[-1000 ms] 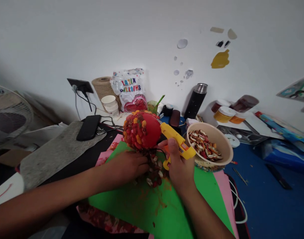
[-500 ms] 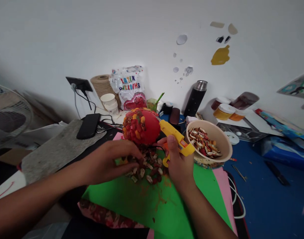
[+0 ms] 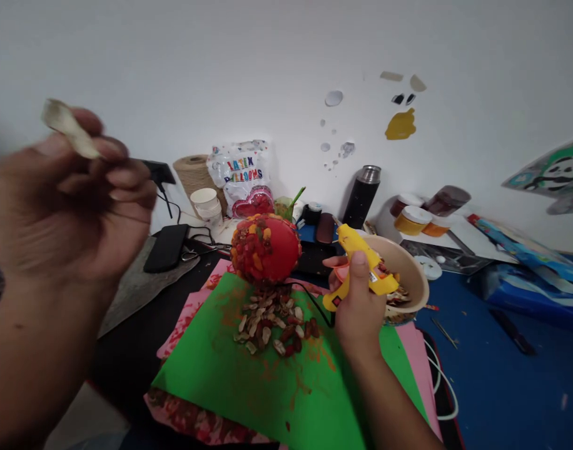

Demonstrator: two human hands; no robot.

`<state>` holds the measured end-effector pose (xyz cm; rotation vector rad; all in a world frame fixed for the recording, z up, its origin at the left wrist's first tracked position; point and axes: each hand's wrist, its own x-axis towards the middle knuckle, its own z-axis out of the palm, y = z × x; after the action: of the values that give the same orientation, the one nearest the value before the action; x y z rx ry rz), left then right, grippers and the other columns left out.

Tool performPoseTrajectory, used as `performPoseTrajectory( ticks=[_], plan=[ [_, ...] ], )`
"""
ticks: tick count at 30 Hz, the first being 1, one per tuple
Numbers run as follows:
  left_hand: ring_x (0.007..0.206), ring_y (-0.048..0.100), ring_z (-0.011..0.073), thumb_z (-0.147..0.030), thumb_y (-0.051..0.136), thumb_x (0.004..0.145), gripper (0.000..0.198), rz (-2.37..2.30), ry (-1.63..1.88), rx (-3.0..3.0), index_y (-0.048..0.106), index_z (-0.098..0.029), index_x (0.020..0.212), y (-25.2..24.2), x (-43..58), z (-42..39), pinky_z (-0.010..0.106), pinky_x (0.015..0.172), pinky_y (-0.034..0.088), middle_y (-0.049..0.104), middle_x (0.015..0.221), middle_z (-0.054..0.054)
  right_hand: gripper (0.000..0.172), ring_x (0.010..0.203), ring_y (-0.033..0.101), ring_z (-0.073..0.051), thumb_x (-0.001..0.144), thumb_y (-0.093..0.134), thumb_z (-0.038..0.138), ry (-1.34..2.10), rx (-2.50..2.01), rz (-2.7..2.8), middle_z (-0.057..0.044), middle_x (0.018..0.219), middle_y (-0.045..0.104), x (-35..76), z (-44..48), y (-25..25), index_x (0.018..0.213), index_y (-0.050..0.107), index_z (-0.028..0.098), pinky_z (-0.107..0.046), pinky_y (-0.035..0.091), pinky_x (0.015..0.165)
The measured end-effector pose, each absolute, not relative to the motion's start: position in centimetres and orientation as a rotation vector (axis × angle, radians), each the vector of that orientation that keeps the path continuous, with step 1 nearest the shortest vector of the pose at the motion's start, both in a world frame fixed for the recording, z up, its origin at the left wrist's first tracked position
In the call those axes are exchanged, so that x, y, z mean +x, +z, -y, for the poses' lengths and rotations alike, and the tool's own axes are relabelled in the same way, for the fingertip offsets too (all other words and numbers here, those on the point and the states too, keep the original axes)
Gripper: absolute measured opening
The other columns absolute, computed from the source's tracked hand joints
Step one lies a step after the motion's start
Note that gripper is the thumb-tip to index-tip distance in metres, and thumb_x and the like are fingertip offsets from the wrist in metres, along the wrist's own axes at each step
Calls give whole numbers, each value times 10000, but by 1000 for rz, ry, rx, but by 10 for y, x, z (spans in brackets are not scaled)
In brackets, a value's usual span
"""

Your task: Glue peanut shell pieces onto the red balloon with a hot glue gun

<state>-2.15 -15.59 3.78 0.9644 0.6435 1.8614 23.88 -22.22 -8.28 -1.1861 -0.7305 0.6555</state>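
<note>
Raised high at the left, my left hand [image 3: 80,194] pinches a pale peanut shell [image 3: 69,128], its hollow side facing me. A yellow glue gun [image 3: 364,259] is in my right hand [image 3: 361,312], its nozzle tilted up and to the left in front of a beige bowl. Between and beyond my hands sits a red balloon [image 3: 285,245], its left part covered with red, orange and brown painted shells [image 3: 251,250]. Just in front of it a pile of peanut shells [image 3: 268,319], some plain and some reddish brown, lies on green paper [image 3: 230,381].
A beige bowl [image 3: 415,275] of shells stands behind my right hand. Along the wall are a twine spool [image 3: 192,172], paper cups [image 3: 206,203], a balloon bag [image 3: 244,172], a black flask [image 3: 361,197] and paint jars [image 3: 412,219]. A black phone [image 3: 167,249] lies left. The gun's cord [image 3: 309,294] crosses the pile.
My left hand has lifted from the shell pile up to the left, with a peanut shell in its fingers. My right hand has shifted slightly right with the glue gun, away from the balloon.
</note>
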Motion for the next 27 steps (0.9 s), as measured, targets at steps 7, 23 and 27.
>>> performPoseTrajectory(
  ticks=[7, 23, 27],
  plan=[
    [639, 706, 109, -233, 997, 753, 235, -623, 1348, 1116, 837, -146, 901, -11, 28, 142, 171, 579, 590, 814, 795, 27, 738, 500, 508, -120, 860, 786, 908, 665, -1167, 803, -14, 642, 663, 233, 224, -90, 806, 826, 174, -222, 420, 423],
    [714, 812, 155, -374, 987, 916, 359, -701, 1197, 1375, 880, -219, 1221, -43, 37, 139, 230, 698, 676, 835, 839, 24, 695, 588, 501, -146, 978, 708, 868, 735, -1185, 963, -9, 676, 610, 221, 240, -96, 822, 872, 211, -265, 441, 532],
    [751, 823, 151, -374, 955, 951, 310, -734, 1151, 1457, 878, -227, 1213, -47, 39, 140, 227, 723, 681, 852, 924, 31, 684, 571, 464, -136, 1030, 664, 833, 711, -1183, 1032, 0, 665, 577, 221, 241, -96, 863, 894, 210, -255, 409, 501]
  ],
)
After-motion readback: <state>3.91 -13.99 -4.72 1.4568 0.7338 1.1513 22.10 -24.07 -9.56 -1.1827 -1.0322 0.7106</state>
